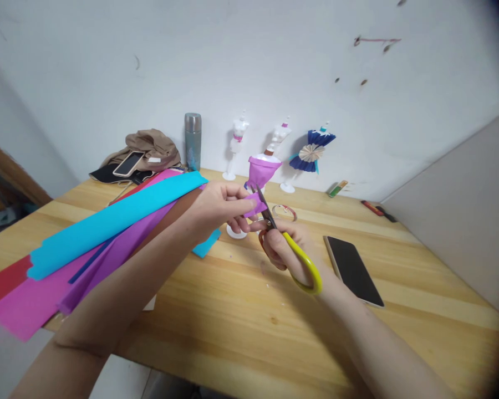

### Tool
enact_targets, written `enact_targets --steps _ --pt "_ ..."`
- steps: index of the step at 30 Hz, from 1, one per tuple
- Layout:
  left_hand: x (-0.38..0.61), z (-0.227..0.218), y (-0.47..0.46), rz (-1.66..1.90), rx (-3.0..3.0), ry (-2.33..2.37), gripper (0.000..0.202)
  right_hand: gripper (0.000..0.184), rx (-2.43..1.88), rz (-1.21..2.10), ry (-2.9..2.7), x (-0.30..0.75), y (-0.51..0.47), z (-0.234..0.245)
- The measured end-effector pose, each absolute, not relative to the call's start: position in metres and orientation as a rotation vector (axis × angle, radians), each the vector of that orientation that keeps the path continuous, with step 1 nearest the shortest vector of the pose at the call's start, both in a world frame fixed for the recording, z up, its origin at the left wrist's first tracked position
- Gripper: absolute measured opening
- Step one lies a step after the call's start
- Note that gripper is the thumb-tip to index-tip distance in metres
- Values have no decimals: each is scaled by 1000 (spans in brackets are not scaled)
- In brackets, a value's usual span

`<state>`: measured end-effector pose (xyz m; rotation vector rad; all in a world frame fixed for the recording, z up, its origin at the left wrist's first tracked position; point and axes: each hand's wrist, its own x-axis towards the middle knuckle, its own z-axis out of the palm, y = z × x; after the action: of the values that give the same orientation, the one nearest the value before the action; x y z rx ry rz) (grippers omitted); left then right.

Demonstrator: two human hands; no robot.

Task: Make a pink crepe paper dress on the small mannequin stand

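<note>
My left hand (221, 208) pinches a small piece of purple crepe paper (254, 207) above the wooden table (241, 316). My right hand (289, 249) grips scissors (293, 249) with yellow and orange handles; the dark blades point up and away, meeting the purple piece at its right edge. Just behind the hands stands a small white mannequin (263, 166) wearing a purple paper skirt.
Long sheets of blue (116, 219), purple, pink and red crepe paper lie at the left. A black phone (353, 270) lies at the right. At the back stand two more mannequins (311, 152), a steel flask (192, 139), a tan bag with a phone, and tape (285, 210).
</note>
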<state>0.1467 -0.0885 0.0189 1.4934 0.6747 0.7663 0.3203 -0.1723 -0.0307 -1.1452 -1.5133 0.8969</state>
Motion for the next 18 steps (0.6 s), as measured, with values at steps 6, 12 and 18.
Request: enact_targets --steps 6,12,18 --pt "147 23 -90 773 1486 680 17 60 -1124 933 -1526 324 -172 -35" --pt "146 24 -89 763 1485 668 17 60 -1130 910 -1535 324 -173 -37" --pt "146 21 -85 753 1489 661 15 57 -1126 878 -1548 323 -173 -36"
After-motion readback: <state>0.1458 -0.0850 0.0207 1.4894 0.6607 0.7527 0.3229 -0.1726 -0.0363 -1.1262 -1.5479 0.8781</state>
